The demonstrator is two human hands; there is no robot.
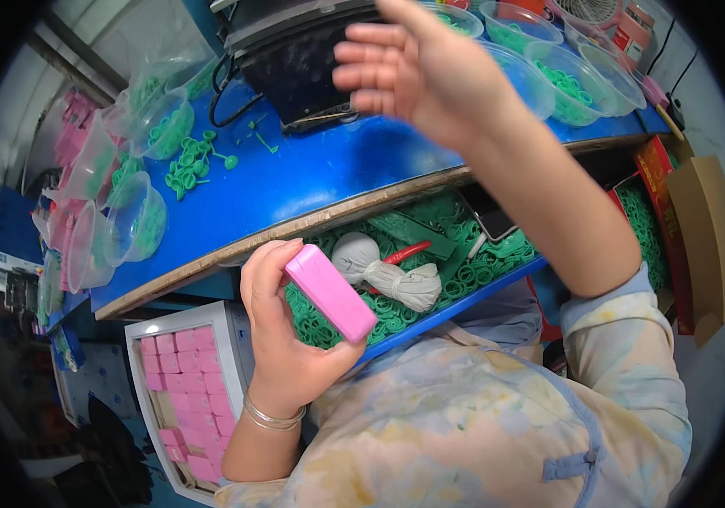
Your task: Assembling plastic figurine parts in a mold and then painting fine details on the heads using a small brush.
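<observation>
Drawer (pixel 464 303) lies beneath the left hand (pixel 299 364) gripping a pink box (pixel 330 292); beyond the drawer, the right hand (pixel 430 76) hovers uncurled.

The single view looks steeply down from the wearer's head, close above the patterned shirt (pixel 464 415), and faces the blue surface (pixel 294 178). Its wide fisheye bends straight edges toward the margins.

The blue table (pixel 311 182) carries loose green pieces (pixel 186 173), clear bowls (pixel 124 222) and a black device (pixel 294 80).
</observation>
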